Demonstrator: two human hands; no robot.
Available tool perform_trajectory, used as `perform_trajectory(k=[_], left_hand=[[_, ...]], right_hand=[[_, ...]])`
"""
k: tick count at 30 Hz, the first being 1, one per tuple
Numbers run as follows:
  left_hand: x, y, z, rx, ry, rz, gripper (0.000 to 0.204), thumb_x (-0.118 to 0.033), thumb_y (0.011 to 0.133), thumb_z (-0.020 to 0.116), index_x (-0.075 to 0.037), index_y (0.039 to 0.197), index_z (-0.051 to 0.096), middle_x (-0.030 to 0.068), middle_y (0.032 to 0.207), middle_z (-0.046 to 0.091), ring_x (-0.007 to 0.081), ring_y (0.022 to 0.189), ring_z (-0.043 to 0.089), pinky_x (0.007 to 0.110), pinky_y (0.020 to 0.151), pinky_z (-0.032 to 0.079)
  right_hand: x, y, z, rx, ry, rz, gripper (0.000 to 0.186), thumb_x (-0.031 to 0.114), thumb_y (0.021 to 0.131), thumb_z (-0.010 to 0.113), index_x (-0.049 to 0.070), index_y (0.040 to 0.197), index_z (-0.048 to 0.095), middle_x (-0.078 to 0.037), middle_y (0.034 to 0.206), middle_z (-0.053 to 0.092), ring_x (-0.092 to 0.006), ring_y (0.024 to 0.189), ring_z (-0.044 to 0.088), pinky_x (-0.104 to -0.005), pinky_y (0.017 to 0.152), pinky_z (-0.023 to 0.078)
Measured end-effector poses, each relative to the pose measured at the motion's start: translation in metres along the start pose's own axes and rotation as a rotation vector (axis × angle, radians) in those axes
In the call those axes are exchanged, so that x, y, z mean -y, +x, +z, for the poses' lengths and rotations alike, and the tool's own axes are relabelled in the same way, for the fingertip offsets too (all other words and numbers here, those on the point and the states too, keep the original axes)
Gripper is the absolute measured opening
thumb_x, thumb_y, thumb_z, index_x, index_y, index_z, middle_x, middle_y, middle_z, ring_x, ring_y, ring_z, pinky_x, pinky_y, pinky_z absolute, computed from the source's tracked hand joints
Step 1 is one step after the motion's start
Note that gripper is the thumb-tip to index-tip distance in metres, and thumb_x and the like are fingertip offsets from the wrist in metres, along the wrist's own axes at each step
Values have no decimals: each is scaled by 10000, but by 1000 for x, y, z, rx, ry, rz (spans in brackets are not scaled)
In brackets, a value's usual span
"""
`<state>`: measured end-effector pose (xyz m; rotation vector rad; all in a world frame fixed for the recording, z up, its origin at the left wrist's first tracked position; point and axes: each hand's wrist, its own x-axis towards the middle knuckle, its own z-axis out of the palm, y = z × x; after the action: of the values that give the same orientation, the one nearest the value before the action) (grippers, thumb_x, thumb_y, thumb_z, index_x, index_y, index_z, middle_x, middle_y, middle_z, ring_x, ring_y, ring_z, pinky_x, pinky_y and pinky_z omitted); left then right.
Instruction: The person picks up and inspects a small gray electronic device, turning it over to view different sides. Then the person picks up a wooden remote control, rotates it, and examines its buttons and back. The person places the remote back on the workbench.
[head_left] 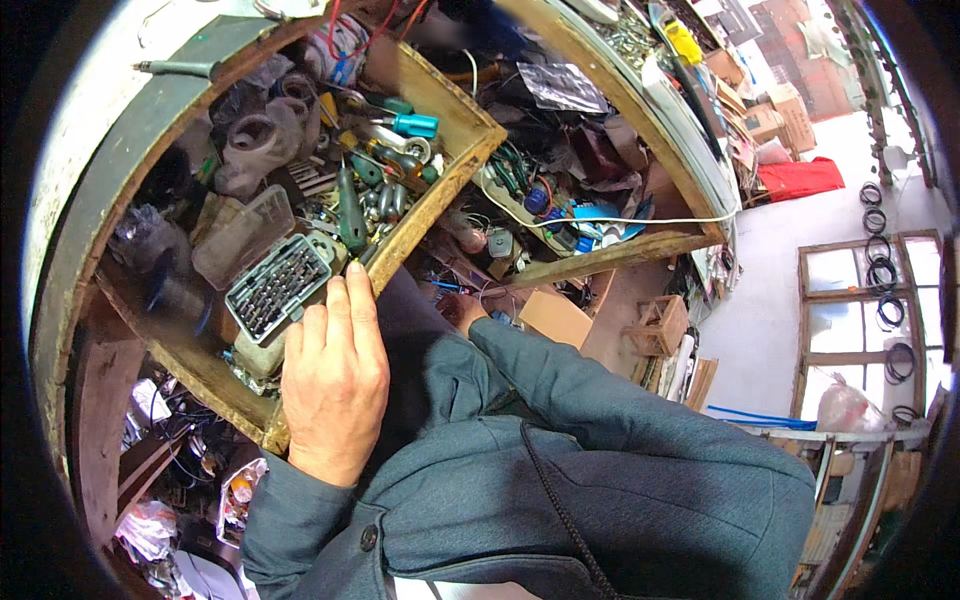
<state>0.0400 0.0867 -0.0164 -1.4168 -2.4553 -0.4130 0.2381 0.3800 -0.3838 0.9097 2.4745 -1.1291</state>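
Note:
My left hand (pixel 338 375) lies over the front wall of a pulled-out wooden drawer (pixel 435 205), its fingers stretched inward and its thumb hidden. Just beyond the fingers sits an opened plastic case (pixel 278 288) holding rows of dark drill bits, its clear lid tipped back. A dark green-handled screwdriver (pixel 350 212) lies beside the case, with a teal-handled tool (pixel 415 125) farther back. My right hand (pixel 460 312) is low behind the drawer's right side, near a cardboard box (pixel 556 318). Shadow hides its fingers, so I cannot tell what it touches.
Another open drawer (pixel 620 255) at the right holds cables and mixed parts, crossed by a white cord (pixel 640 220). Tape rolls (pixel 255 135) and plastic bags fill the left drawer's back. A wooden stool (pixel 660 325) stands on the floor; black coils (pixel 882 275) hang by the window.

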Motion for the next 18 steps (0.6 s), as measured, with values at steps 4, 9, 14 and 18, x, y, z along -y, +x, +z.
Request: perform_trajectory(k=[4,9,14,18], left_hand=[[-2,1,-1,11,-4,-5,528,-91,889,593,87,1381,518,165,1234,634,236,915,595,344,771,478],[1,-7,-7,64,-179,-68,675,-123,853,712,45,1450,445,170,1298,609,296,1037,605,379,898,496],[12,-12,-24,81,-413,-77,759,-88,778,780,19,1453,451,189,1249,622,348,1064,614,407,924,506],[28,-23,-38,121,-422,-186,644,-87,806,774,-27,1404,541,177,1108,679,344,973,657,403,864,527]], right_hand=[[-12,-10,4,-116,-13,-8,308,212,789,741,57,1054,720,-145,934,742,-248,866,716,-362,754,560],[37,-38,-4,-242,-141,64,378,297,784,729,33,1053,706,-215,933,714,-363,912,703,-428,788,544],[47,-47,-6,-216,-35,99,397,274,794,711,71,1136,718,-259,1044,710,-466,1005,659,-543,878,519],[60,-51,-13,-191,-2,56,405,271,801,713,53,1142,715,-245,1073,715,-462,1014,661,-528,887,523]])
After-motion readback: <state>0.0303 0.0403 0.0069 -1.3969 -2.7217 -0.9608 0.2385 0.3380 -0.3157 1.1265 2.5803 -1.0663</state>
